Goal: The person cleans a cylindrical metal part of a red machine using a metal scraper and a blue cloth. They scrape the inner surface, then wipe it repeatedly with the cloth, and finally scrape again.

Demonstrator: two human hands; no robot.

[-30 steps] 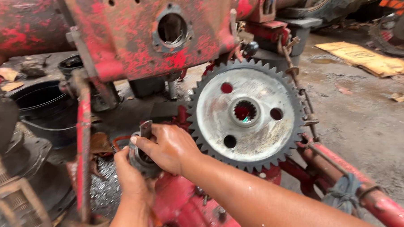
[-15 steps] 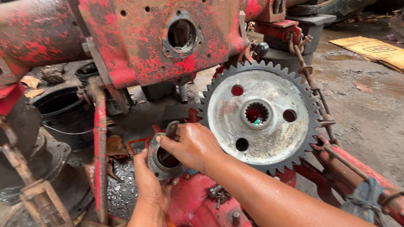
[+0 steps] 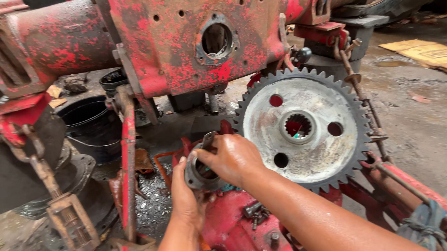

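Both my hands hold a greasy round metal housing [image 3: 198, 170], ring-shaped with a dark bore and a small upright tab at its top. My left hand [image 3: 185, 201] cups it from below and the left side. My right hand [image 3: 232, 158] grips its top and right side, fingers curled over the rim. Just to the right stands a large grey toothed gear [image 3: 302, 128] with a splined centre hole and several round holes, upright against the red machine. The housing's far face is hidden by my fingers.
A worn red machine casing [image 3: 172, 44] with a round opening [image 3: 216, 40] hangs above. A black bucket [image 3: 92, 126] sits at left, a red bar [image 3: 127, 171] runs down beside it, a chain [image 3: 368, 106] hangs at right. Oily concrete floor and cardboard [image 3: 426, 53] lie at right.
The view has shifted, so gear, casing and my hands sit further right and slightly higher in frame. My hands keep the same grip on the round housing.
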